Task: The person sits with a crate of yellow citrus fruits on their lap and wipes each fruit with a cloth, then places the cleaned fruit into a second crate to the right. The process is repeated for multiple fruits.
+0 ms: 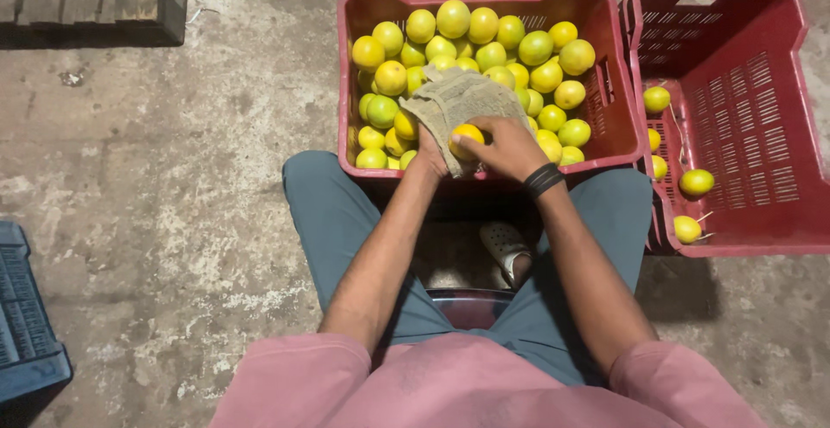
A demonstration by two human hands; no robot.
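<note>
Seated person over a red slatted plastic crate (363, 13) filled with yellow-green round citrus fruits (484, 43). The right hand (510, 147) curls its fingers closed around one yellow-orange round fruit (465, 137), which sits at the fingertips, pressed against a coarse beige woven cloth (454, 99). The left hand (430, 158) lies just left of that fruit, under the cloth's near edge; its fingers are hidden, so its closure cannot be told, though it touches the cloth. The cloth spreads away from both hands over the heaped fruit. A black band (543, 180) circles the right wrist. To the right of the grip stands a second red plastic crate (761, 65), holding a few fruits.
</note>
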